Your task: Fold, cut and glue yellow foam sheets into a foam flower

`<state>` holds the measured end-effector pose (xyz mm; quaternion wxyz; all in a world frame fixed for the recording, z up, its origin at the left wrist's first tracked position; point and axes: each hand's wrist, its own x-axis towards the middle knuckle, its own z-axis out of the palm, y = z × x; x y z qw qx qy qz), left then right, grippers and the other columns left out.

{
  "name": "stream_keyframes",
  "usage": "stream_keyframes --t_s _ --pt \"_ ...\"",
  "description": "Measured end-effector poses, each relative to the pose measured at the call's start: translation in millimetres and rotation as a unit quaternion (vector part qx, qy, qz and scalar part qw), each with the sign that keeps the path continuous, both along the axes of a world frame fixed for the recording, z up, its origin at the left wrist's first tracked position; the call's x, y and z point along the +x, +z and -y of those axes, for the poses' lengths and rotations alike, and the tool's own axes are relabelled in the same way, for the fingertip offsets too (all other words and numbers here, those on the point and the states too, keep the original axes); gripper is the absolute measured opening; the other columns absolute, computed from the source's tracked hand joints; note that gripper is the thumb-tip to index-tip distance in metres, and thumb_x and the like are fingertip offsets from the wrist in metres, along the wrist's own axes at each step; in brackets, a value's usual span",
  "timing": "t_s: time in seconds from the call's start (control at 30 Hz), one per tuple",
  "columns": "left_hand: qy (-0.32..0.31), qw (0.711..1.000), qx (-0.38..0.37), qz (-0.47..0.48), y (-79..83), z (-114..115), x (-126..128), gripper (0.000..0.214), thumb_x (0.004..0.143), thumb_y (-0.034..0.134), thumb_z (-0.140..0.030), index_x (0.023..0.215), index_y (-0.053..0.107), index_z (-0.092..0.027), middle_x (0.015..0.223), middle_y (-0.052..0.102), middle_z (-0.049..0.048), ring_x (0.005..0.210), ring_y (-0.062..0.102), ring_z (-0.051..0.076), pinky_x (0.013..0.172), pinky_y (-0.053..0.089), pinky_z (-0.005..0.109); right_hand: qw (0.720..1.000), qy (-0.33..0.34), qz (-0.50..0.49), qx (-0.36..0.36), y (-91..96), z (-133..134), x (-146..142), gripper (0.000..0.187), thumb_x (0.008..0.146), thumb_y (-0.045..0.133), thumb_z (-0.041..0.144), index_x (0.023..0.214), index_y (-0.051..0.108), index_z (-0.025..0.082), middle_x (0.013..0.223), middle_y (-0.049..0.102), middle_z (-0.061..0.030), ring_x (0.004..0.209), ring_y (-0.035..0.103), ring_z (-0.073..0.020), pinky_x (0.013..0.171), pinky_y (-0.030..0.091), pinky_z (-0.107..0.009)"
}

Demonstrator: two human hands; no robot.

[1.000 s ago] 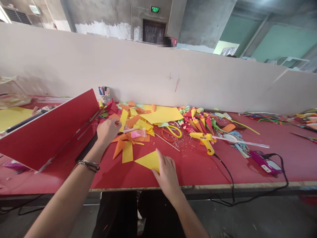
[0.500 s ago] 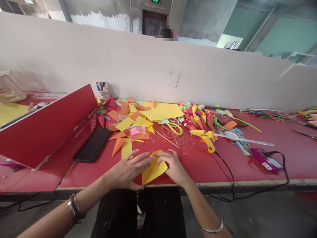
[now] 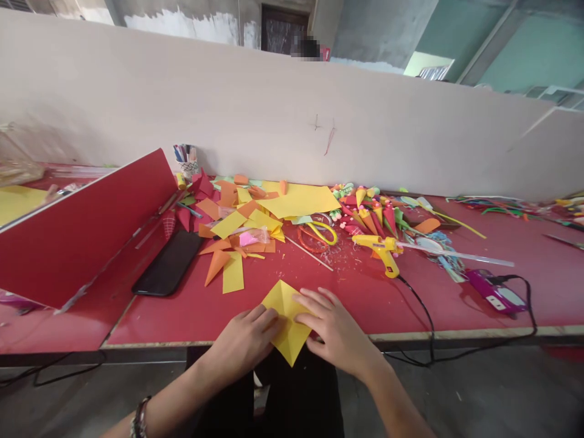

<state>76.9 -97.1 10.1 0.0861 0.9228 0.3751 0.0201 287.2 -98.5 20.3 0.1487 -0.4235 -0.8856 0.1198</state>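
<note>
A square of yellow paper [image 3: 288,313] with crease lines lies turned like a diamond at the table's front edge, its lower corner past the edge. My left hand [image 3: 249,337] holds its left corner, fingers curled and thumb hidden. At the right corner, my right hand [image 3: 337,331] has its fingertips on the paper's top face and its thumb near the edge. Beyond the hands lie a yellow paper rectangle [image 3: 233,272], an orange paper cone [image 3: 216,267] and a thin stick [image 3: 310,254].
A black phone [image 3: 168,264] lies left, by a leaning red board [image 3: 91,228]. A yellow glue gun [image 3: 381,250] with a clear stick is on the right, near a purple power socket [image 3: 495,292]. Paper scraps [image 3: 230,225] and small cones [image 3: 369,213] are piled behind.
The yellow paper has turned into a flatter diamond showing its creases. My left hand went from spread fingers to curled at the left corner; my right hand slid to the right corner.
</note>
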Motion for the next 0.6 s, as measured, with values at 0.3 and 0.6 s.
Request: stream_keyframes --t_s 0.3,0.6 --pt "0.129 0.987 0.004 0.092 -6.5 -7.1 -9.0 0.020 0.085 0.038 -0.028 0.082 0.056 -0.020 0.083 0.057 0.0018 0.076 0.054 0.014 0.062 0.042 0.024 0.981 -0.086 -0.152 -0.089 -14.8 -5.3 -3.2 0.019 0.085 0.043 0.023 0.079 0.061 0.020 0.093 0.060 -0.0030 0.088 0.054 -0.0128 0.079 0.041 -0.024" --pt "0.244 0.963 0.020 0.109 -18.4 -11.9 -6.0 0.028 0.084 0.038 -0.038 0.068 0.050 -0.018 0.067 0.055 0.0001 0.062 0.051 0.013 0.056 0.036 0.023 0.979 -0.194 -0.048 0.030 -31.3 -16.9 -15.6 0.026 0.083 0.045 0.027 0.058 0.045 0.018 0.062 0.047 -0.0003 0.062 0.045 -0.0125 0.058 0.033 -0.022"
